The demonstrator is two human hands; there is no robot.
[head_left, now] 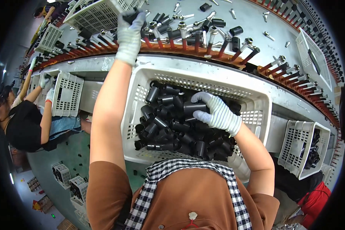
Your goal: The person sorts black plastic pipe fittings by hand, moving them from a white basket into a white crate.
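My left hand (128, 40), in a whitish knit glove, reaches out to the row of upright red-stemmed holders (171, 41) on the work line. Its fingers are closed around a short black tube (131, 17). Over the white plastic basket (198, 76) in front of me, my right hand (220, 113) wears a striped glove. Its thumb and fingers pinch a black tube (193, 108). Beneath it lies a heap of similar loose black tubes (165, 128), filling much of the basket. Several holders carry metal fittings or black tubes on top.
Loose metal fittings (233, 13) and black tubes are scattered on the pale worktop beyond the holders. Another white basket (92, 17) stands at the far left, one (312, 57) at the far right. Co-workers (27, 119) sit on the left beside a crate (67, 94); a crate (303, 149) hangs right.
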